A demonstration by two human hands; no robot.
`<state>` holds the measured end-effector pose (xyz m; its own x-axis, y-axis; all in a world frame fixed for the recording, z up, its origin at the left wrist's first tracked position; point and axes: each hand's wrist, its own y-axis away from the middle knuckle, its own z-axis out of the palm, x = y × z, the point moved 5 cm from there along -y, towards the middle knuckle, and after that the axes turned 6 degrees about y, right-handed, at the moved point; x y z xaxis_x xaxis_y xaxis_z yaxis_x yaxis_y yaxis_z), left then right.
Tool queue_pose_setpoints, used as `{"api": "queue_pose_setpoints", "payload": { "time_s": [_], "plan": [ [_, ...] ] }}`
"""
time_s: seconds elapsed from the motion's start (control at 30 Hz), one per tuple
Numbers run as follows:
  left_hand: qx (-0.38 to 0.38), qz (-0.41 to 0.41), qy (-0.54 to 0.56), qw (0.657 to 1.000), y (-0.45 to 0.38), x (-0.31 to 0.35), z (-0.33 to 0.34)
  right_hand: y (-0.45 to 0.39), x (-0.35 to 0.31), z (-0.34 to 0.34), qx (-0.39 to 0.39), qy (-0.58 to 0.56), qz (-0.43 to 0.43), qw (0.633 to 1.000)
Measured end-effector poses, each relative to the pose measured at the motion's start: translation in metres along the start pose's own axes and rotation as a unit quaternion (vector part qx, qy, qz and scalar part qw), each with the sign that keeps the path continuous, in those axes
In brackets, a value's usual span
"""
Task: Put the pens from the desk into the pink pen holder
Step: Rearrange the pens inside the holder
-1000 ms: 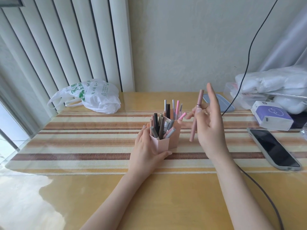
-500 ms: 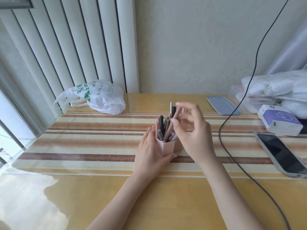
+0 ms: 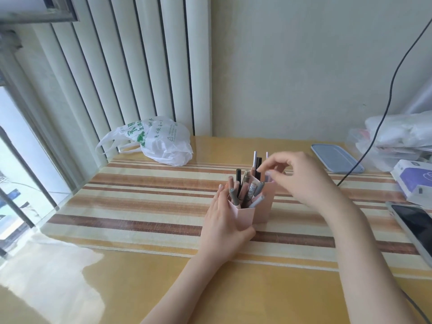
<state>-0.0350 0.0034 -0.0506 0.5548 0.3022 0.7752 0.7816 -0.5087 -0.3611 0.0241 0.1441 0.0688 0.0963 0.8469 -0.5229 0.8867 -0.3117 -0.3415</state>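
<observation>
A pink pen holder (image 3: 243, 216) stands on the striped runner (image 3: 140, 202) in the middle of the desk. Several pens (image 3: 251, 192), grey, black and pink, stick up out of it. My left hand (image 3: 224, 225) wraps the holder's left and front side and grips it. My right hand (image 3: 304, 178) hovers over the holder's back right corner with curled fingers. Its thumb and forefinger meet at the pen tops there. Whether they pinch a pen is hidden by the fingers. No loose pen shows on the desk.
A white plastic bag (image 3: 161, 141) lies at the back left. A blue lid (image 3: 336, 157), a white and purple box (image 3: 413, 181), a phone (image 3: 416, 225) and stacked bags (image 3: 397, 134) crowd the right side. A black cable (image 3: 374, 132) hangs down to the desk.
My right hand carried a pink pen from beside the holder over to it and lowered it in among the others. My left hand stayed on the holder.
</observation>
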Motion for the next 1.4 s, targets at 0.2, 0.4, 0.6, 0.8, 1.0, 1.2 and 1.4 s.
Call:
{"api": "queue_pose_setpoints", "payload": {
  "time_s": [0.2, 0.4, 0.6, 0.8, 1.0, 1.2, 1.4],
  "plan": [
    [-0.016, -0.028, 0.033, 0.999, -0.002, -0.006, 0.001, -0.006, 0.003, 0.012, -0.086, 0.036, 0.0, 0.996],
    [-0.016, -0.024, 0.032, 0.999, -0.003, -0.006, 0.001, -0.001, 0.001, 0.006, -0.11, 0.003, -0.018, 0.994],
    [-0.019, -0.035, 0.028, 0.999, -0.002, -0.006, 0.001, -0.002, -0.001, 0.015, -0.125, 0.007, -0.027, 0.992],
    [-0.013, -0.039, 0.022, 0.999, -0.002, -0.005, 0.0, -0.004, 0.003, 0.018, -0.118, -0.032, -0.019, 0.992],
    [-0.016, -0.033, 0.027, 0.999, -0.002, -0.003, -0.001, -0.005, 0.003, 0.022, -0.123, -0.047, -0.018, 0.991],
    [-0.016, -0.023, 0.034, 0.999, -0.002, 0.001, -0.002, -0.009, -0.004, 0.032, -0.075, -0.019, -0.029, 0.997],
    [-0.008, -0.022, 0.037, 0.999, -0.002, -0.001, -0.002, -0.007, -0.011, 0.034, -0.032, 0.034, -0.034, 0.998]
  ]
}}
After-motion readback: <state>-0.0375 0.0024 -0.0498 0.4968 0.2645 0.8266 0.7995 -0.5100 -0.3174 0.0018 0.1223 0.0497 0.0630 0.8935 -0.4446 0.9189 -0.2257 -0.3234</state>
